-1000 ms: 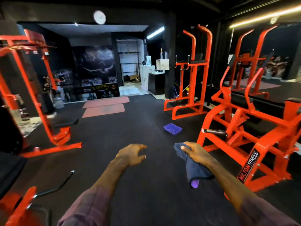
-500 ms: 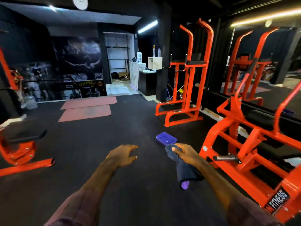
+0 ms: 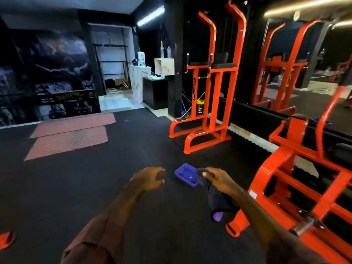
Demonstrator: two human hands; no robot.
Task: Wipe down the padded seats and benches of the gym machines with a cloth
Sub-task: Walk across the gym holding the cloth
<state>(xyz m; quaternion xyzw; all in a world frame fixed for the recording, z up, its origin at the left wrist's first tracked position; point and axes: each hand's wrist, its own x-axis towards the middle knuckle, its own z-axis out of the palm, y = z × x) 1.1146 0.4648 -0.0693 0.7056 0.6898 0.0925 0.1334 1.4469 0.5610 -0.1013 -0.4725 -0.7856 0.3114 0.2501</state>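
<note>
The cloth (image 3: 215, 202) hangs from my right hand (image 3: 219, 180), pinched at its top edge between thumb and fingers; it is dark, soft and limp, with a purple patch showing at its lower fold. My left hand (image 3: 150, 179) is held out beside it, fingers loosely curled and holding nothing. Just past both, on the floor, lies a shallow blue plastic tray (image 3: 185, 174), rectangular with low walls. I judge I am between machines, carrying the cloth to the next pad, not wiping yet. The next move calls for reaching a padded surface: the orange steel machine (image 3: 297, 180) at my right, or the tall dip station (image 3: 213, 88) with its black arm pads (image 3: 224, 65). The floor (image 3: 76, 187) is dark, matte rubber.
</note>
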